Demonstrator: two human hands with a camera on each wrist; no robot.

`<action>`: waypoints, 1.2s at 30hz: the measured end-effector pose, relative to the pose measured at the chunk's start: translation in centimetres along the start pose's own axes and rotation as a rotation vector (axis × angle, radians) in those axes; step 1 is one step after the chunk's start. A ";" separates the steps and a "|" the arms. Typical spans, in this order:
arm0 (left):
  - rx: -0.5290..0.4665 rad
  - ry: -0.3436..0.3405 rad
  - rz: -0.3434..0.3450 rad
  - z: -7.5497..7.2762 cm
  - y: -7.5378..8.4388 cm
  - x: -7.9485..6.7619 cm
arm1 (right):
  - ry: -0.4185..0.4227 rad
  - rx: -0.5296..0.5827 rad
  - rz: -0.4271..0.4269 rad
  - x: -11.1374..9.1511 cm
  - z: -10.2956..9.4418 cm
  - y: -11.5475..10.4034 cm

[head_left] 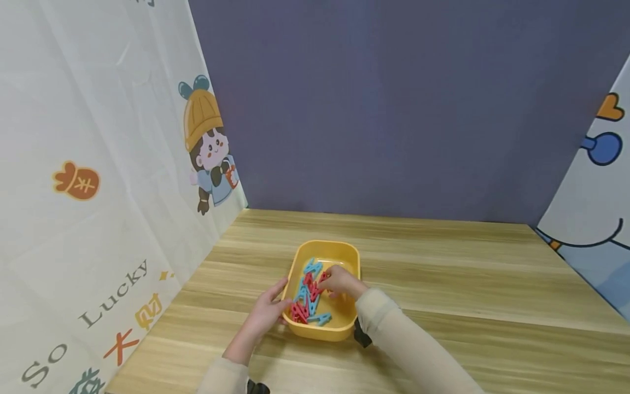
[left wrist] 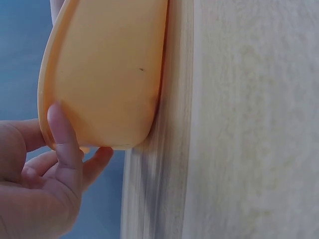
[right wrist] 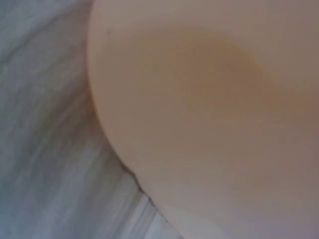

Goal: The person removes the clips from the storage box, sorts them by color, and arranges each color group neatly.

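Observation:
A yellow plastic basin (head_left: 327, 331) stands on the wooden table, with red clothespins (head_left: 299, 312) and blue clothespins (head_left: 320, 318) heaped in its left half. At the basin's near left side, my left hand (head_left: 268, 309) grips the rim. The left wrist view shows the fingers (left wrist: 64, 139) of that hand around the basin's end wall. My right hand (head_left: 342, 282) reaches over the right rim into the basin. Its curled fingertips pinch a red clothespin (head_left: 324, 276) at the heap's right edge; part of it is hidden. Only the basin's outer wall (right wrist: 209, 124), blurred, fills the right wrist view.
The wooden table (head_left: 458, 273) extends on both sides of the basin. A dark blue-grey panel (head_left: 384, 109) rises behind it. White printed sheets stand at the left (head_left: 113, 219) and right (head_left: 590, 208).

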State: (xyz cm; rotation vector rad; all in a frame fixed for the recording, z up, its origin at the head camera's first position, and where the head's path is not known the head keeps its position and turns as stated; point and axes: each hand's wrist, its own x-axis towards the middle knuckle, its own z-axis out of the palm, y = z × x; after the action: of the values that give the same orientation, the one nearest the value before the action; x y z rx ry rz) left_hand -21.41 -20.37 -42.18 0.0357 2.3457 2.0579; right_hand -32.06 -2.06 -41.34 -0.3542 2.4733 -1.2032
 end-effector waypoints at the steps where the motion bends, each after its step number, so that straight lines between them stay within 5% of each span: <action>1: 0.000 -0.002 0.002 0.0 0.0 0.0 | -0.003 -0.005 -0.006 0.0 0.0 0.0; 12: 0.078 0.001 0.106 -0.1 -0.1 0.1 | 0.007 0.039 -0.070 0.3 0.4 0.2; 23: 0.083 0.016 0.120 0.0 -0.3 0.1 | -0.061 0.133 -0.030 0.4 0.9 0.2; 36: 0.112 0.045 0.130 0.1 -0.2 0.2 | -0.028 0.149 -0.035 0.2 0.9 0.3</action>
State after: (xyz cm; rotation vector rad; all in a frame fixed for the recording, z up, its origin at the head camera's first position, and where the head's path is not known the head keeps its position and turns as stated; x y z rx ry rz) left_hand -21.64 -20.33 -42.35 0.1492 2.5478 1.9991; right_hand -31.91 -2.56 -42.15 -0.3725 2.3462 -1.3776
